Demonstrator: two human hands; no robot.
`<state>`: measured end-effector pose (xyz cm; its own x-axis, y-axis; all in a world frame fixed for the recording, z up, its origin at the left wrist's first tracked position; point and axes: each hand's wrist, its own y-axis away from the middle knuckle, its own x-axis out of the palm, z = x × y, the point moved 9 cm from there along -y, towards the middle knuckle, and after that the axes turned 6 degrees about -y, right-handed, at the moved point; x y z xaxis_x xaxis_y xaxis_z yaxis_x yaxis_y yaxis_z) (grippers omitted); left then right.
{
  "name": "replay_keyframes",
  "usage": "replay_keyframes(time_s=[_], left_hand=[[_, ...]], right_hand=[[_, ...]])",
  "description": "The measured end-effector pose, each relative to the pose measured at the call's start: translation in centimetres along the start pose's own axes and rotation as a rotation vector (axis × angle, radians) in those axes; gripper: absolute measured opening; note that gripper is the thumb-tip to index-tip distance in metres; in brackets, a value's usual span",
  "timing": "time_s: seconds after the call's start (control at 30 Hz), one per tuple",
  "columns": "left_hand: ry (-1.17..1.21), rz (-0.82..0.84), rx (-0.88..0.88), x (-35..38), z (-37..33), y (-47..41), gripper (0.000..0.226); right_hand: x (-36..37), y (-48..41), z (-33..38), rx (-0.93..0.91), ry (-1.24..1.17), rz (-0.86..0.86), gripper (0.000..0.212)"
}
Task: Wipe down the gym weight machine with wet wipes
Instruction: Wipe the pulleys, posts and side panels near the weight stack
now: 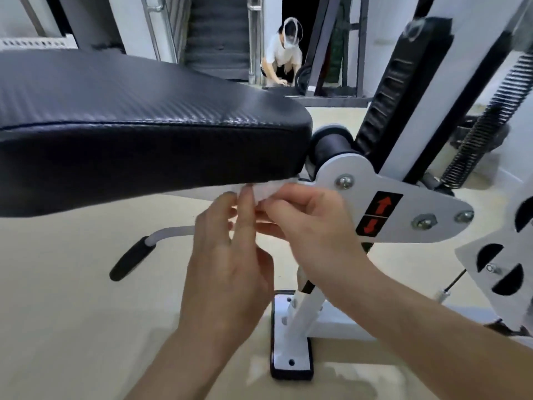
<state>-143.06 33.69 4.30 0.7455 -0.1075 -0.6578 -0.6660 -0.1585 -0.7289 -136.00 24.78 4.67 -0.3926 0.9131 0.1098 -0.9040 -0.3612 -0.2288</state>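
- Under the front edge of the black seat pad (129, 125) we hold both hands close together, touching each other, around a white wet wipe (266, 192).
- Our right hand (311, 226) curls its fingers and pinches the bunched wipe, knuckles toward us.
- Our left hand (227, 255) reaches up with fingers nearly straight, the forefinger tip lying against the wipe; its back faces us.
- The wipe sits pressed to the underside of the pad's lip, just beside the white metal pivot plate (409, 215).
- That plate carries a black sticker with red arrows (377, 215) and several bolts.
- A black foam roller (331, 145) sits just behind the plate, at the pad's corner.
- Lower left, a white lever with a black grip (129, 261) juts out from beneath the seat.
- Below our wrists a white post meets a bolted foot plate (291, 350) on the beige floor (72, 327).
- At the right edge a coiled steel spring (484, 116) runs up diagonally.
- Far back, a person (284, 53) crouches near a staircase.
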Motion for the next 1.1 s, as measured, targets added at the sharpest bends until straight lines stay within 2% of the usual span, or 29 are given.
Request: replay_keyframes(time_s=[0.07,0.17,0.3,0.43,0.5,0.6,0.7,0.8,0.87,0.93,1.03,1.1], left_hand=[[-0.041,0.006,-0.051,-0.3,1.1,-0.1,0.076],[-0.126,0.062,-0.026,0.0,0.4,0.4,0.079],[-0.232,0.157,0.161,0.9,-3.6,1.1,0.069],[-0.184,0.118,0.253,0.8,-6.4,-0.1,0.045],[-0.105,0.063,0.287,0.4,-7.4,-1.3,0.027],[-0.141,0.060,0.338,0.6,-9.5,-3.4,0.008],[-0.164,0.031,0.425,0.6,-12.9,-4.5,0.010],[-0.141,-0.055,0.436,-0.1,-14.9,-6.2,0.007],[-0.162,-0.096,0.451,-0.2,-15.4,-7.2,0.007],[-0.183,-0.125,0.427,-0.6,-15.3,-8.4,0.009],[-0.158,-0.117,0.395,-0.9,-15.5,-8.9,0.008],[-0.066,-0.070,0.393,-0.6,-15.5,-8.6,0.003]], right_hand=[[1.3,-0.7,0.1,-0.026,0.069,0.023,0.024],[1.1,0.0,-1.0,0.013,0.100,0.103,0.023],[-3.0,1.9,-0.2,0.035,-0.022,0.100,0.028],[-7.3,2.1,0.2,-0.013,-0.056,-0.053,0.022],[-8.1,2.1,0.5,-0.048,-0.022,-0.077,0.018],[-10.2,2.7,1.5,-0.165,0.082,-0.176,0.021],[-13.1,3.5,3.1,-0.278,0.147,-0.329,0.027],[-14.8,3.6,6.4,-0.496,0.367,-0.471,0.031],[-14.4,3.5,8.6,-0.694,0.566,-0.529,0.017],[-13.3,3.5,8.9,-0.817,0.733,-0.482,0.011],[-12.0,4.0,7.5,-0.873,0.930,-0.351,0.023],[-12.3,4.0,7.2,-0.908,1.003,-0.317,0.021]])
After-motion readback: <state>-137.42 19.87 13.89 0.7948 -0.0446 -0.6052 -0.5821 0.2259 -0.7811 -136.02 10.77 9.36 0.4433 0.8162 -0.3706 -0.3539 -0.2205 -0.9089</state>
